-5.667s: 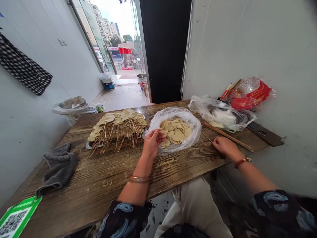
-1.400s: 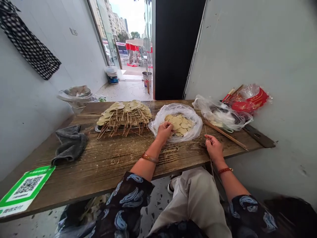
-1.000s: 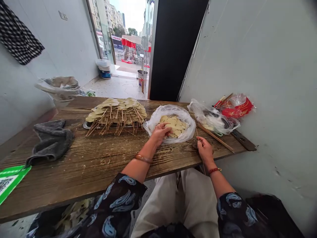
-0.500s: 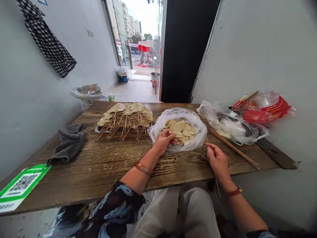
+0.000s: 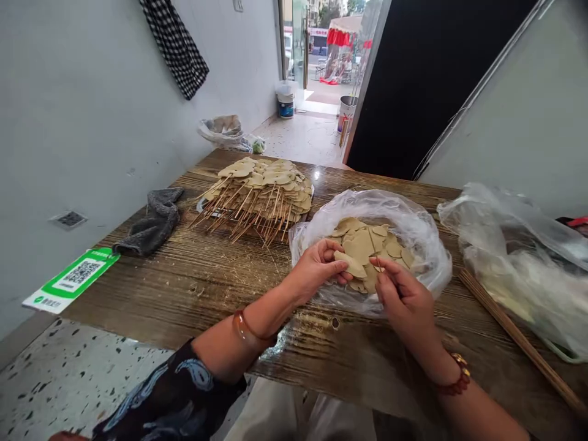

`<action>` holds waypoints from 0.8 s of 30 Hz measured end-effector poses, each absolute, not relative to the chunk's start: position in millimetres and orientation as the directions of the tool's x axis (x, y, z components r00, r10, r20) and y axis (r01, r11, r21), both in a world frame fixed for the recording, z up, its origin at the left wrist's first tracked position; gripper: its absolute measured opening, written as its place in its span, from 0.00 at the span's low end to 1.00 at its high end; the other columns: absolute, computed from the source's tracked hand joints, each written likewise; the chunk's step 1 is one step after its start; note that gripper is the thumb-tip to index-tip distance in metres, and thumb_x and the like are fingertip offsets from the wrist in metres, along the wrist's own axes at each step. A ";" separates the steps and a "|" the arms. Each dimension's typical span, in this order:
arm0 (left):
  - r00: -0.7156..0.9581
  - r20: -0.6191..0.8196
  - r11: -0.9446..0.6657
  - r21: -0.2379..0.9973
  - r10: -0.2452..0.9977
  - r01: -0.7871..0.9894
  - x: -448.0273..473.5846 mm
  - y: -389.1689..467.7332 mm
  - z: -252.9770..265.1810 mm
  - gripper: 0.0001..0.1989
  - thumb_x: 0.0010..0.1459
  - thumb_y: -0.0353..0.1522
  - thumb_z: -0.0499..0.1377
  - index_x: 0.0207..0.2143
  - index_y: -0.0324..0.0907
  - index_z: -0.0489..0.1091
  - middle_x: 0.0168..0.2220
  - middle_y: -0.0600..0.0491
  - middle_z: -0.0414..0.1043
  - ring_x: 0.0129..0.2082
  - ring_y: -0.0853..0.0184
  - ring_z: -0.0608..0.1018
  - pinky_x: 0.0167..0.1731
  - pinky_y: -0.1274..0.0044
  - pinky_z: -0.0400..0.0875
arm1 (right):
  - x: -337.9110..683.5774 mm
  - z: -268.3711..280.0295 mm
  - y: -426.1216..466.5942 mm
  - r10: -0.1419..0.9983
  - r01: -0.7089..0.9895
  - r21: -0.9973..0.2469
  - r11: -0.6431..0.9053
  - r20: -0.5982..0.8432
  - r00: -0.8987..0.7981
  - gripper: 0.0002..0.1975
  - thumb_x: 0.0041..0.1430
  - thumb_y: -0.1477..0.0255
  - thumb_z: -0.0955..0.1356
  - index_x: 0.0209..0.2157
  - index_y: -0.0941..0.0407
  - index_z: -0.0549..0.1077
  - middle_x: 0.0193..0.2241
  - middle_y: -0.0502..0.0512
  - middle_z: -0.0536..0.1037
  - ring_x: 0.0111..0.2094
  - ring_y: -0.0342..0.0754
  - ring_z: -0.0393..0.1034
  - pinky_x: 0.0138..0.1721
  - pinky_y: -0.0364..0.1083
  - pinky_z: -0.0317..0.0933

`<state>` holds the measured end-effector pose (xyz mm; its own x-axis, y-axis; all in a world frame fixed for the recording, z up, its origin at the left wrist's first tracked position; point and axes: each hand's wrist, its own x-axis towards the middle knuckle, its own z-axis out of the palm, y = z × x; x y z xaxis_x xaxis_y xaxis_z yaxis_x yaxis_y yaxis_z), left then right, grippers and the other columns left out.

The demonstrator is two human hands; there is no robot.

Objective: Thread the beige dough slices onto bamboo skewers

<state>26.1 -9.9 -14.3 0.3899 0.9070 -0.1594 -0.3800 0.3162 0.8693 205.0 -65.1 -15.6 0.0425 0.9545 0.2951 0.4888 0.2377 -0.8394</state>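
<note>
My left hand (image 5: 316, 266) pinches a thin beige slice (image 5: 350, 263) between thumb and fingers, above the near side of an open clear plastic bag (image 5: 395, 205). More flat, rounded slices (image 5: 358, 245) fill that bag. In my right hand (image 5: 407, 300) is a thin wooden skewer (image 5: 372, 241), gripped between thumb and fingertips, its tip pointing up beside the held slice. I cannot tell whether skewer and slice touch. To the left lies a heap of skewered slices (image 5: 271, 184), sticks toward me, on a tray mostly hidden beneath.
A bundle of bare skewers (image 5: 519, 334) lies at the right beside another clear plastic bag (image 5: 482, 233). On the left are a grey cloth (image 5: 154, 223) and a green-and-white QR code card (image 5: 76, 275) at the edge of the wooden table (image 5: 206, 306).
My right hand has come left and up with the skewer, from the bag's right side to near my left hand. My left hand has lifted the slice slightly. The view has turned left and down.
</note>
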 end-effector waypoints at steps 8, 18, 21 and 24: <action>0.333 -0.047 0.154 0.941 0.942 -0.302 21.7 -8.9 -5.2 0.27 0.45 0.32 0.68 0.48 0.39 0.65 0.29 0.53 0.76 0.25 0.70 0.78 0.25 0.82 0.69 | 211.6 -15.4 -65.1 0.929 0.507 -0.808 0.301 0.368 0.034 0.16 0.61 0.68 0.63 0.48 0.56 0.74 0.24 0.51 0.73 0.21 0.43 0.63 0.23 0.42 0.59; 0.295 0.061 0.037 0.948 0.954 -0.316 18.0 -0.2 -0.5 0.20 0.42 0.32 0.69 0.39 0.36 0.72 0.28 0.53 0.77 0.26 0.72 0.77 0.28 0.82 0.69 | 220.4 -4.2 -72.7 0.853 0.295 -0.918 0.264 0.365 0.372 0.18 0.60 0.65 0.63 0.48 0.60 0.73 0.18 0.45 0.63 0.19 0.41 0.54 0.19 0.40 0.50; 0.300 0.031 0.110 0.891 0.953 -0.440 23.6 -4.9 11.1 0.19 0.40 0.32 0.70 0.35 0.36 0.69 0.28 0.53 0.76 0.26 0.70 0.78 0.29 0.80 0.73 | 214.0 11.0 -92.3 0.868 0.292 -0.920 0.261 0.356 0.347 0.19 0.60 0.65 0.63 0.48 0.60 0.72 0.18 0.44 0.61 0.19 0.40 0.52 0.19 0.40 0.49; 0.373 0.007 0.193 0.846 0.928 -0.497 32.8 -10.7 21.7 0.19 0.40 0.31 0.70 0.33 0.38 0.65 0.28 0.51 0.76 0.26 0.67 0.80 0.28 0.78 0.75 | 201.3 19.6 -103.7 0.867 0.323 -0.905 0.276 0.380 0.323 0.19 0.60 0.64 0.63 0.48 0.61 0.72 0.18 0.44 0.61 0.19 0.40 0.52 0.19 0.40 0.49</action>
<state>32.8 -10.7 21.7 0.3727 0.9279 0.0066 -0.4966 0.1934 0.8461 201.3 -103.7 19.6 0.3226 0.8669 0.3800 0.3233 0.2764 -0.9050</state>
